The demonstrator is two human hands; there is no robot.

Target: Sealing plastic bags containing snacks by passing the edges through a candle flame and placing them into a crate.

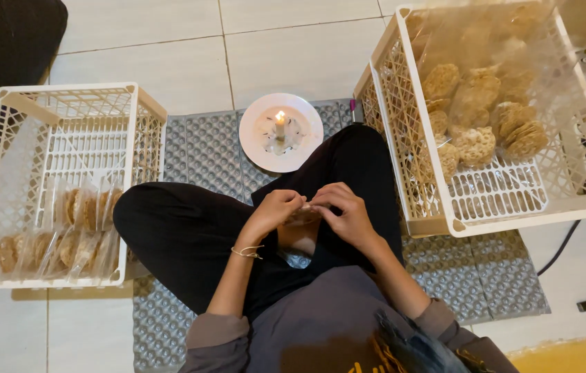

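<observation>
I sit cross-legged on a grey mat (pixel 203 148). My left hand (pixel 276 209) and my right hand (pixel 345 211) meet over my lap, fingers closed together on a small clear plastic packet of round crackers (pixel 305 214), mostly hidden between them. A thin bracelet circles my left wrist. Just beyond my knees stands a white plate (pixel 255 131) with a short lit candle (pixel 280 124) on it.
A white plastic crate (pixel 72 93) on my left holds several bagged cracker packs (pixel 65 235). A second white crate (pixel 514 207) on my right holds loose round crackers (pixel 476 110) under clear plastic. Black cables (pixel 562 245) lie on the tiled floor at right.
</observation>
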